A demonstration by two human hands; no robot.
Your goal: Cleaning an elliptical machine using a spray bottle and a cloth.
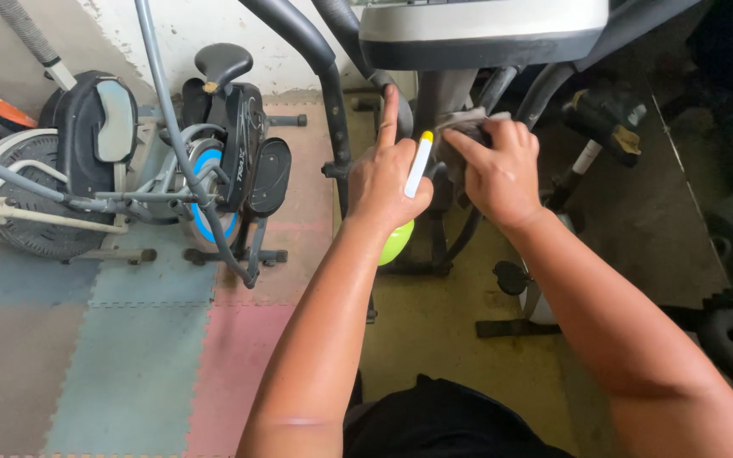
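Ahead of both hands (443,174): machine column (434,102) and curved black bars (332,93), blocking. Left: exercise bike (214,161) standing near. Below the forearms: open foam floor mats (146,365).

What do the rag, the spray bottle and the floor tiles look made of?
Rag under the right hand: soft grey cloth, crumpled and folding. Spray bottle in the left hand: glossy lime plastic body, white matte trigger. Floor tiles: probably foam, matte pastel squares with interlocking toothed edges.

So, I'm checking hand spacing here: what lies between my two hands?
In the head view, the spray bottle's white-and-yellow nozzle, held by the left hand, lies there; the right hand presses a grey cloth on the machine's column.
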